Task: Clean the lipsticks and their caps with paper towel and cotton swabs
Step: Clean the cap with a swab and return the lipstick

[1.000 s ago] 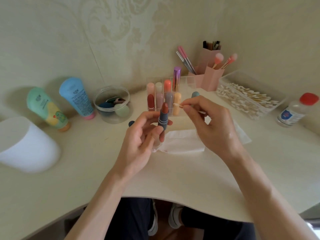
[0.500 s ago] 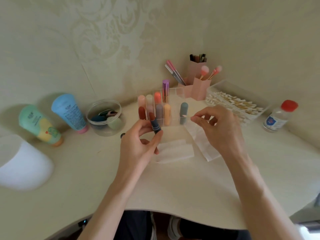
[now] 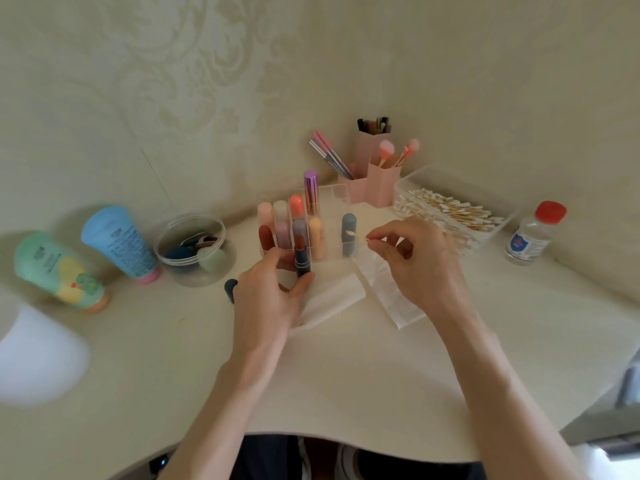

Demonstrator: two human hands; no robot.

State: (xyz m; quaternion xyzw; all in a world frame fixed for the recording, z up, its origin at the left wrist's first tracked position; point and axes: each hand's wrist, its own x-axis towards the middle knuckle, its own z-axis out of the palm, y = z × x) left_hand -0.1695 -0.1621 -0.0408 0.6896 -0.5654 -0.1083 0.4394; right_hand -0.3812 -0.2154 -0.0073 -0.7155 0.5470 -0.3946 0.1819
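The left hand [image 3: 266, 292] gripped the uncapped lipstick [image 3: 302, 259] upright just before the clear organizer [image 3: 330, 237]: dark navy tube, pale band, brick-red bullet. The right hand [image 3: 415, 268] pinched a cotton swab [image 3: 351, 233] nearby, its tip pointing toward the lipstick

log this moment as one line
left hand: holds uncapped red lipstick | right hand: pinches cotton swab | dark cap: on desk beside left hand

glossy purple lipstick tube [image 3: 311, 192], seemingly matt tabletop [image 3: 346, 375]
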